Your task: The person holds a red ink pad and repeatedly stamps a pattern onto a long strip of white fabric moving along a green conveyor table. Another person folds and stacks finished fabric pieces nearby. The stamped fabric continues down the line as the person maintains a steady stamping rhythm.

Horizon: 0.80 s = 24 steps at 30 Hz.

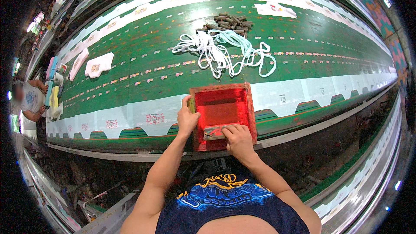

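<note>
A wooden screen-printing frame (219,87) with red ink inside lies over the row of pale cloth pieces (281,104) along the near edge of the long green table. My left hand (189,117) grips the frame's left side. My right hand (237,141) holds a worn squeegee (211,132) across the lower part of the red screen. The cloth beneath the frame is hidden. To the left, the pale pieces carry small pink printed designs.
Looped white and mint straps (203,52) and a pile of dark short pieces (229,21) lie beyond the frame on the green table (151,43). More cloth pieces (99,65) lie farther back. At the far left, another person (30,97) stands beside stacked coloured fabric (54,97).
</note>
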Tool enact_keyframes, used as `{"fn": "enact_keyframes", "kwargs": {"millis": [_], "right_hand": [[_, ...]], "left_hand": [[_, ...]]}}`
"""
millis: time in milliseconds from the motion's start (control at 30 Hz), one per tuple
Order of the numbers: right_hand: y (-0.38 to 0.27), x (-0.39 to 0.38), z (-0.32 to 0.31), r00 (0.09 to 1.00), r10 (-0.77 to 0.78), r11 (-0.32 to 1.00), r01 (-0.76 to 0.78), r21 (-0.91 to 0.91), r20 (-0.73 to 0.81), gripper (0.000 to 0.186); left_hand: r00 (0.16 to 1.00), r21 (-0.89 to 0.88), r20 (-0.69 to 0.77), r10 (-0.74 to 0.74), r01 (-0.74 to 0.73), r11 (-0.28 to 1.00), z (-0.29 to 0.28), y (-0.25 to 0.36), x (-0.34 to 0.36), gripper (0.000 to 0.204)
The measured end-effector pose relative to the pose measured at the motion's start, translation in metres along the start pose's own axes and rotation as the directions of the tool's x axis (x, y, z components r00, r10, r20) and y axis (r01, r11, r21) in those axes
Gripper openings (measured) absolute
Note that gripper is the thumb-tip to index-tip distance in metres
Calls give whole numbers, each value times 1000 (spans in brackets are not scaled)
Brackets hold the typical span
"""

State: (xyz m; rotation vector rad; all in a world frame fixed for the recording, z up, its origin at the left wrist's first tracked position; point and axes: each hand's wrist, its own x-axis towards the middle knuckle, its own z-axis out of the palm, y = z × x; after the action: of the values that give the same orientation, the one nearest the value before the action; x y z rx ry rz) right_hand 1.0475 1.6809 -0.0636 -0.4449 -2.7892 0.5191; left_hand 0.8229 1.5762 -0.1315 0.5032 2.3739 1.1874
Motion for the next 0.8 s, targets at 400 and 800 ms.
{"fn": "enact_keyframes", "kwargs": {"millis": [400, 800], "right_hand": [[2, -3, 5, 1000, -17, 1000, 18, 20, -21, 32], [0, -2, -1, 1000, -26, 1000, 26, 4, -13, 33]], "left_hand": [[999, -94, -3, 46, -46, 995, -6, 0, 2, 76], [999, -16, -9, 38, -38, 999, -7, 13, -4, 78]]}}
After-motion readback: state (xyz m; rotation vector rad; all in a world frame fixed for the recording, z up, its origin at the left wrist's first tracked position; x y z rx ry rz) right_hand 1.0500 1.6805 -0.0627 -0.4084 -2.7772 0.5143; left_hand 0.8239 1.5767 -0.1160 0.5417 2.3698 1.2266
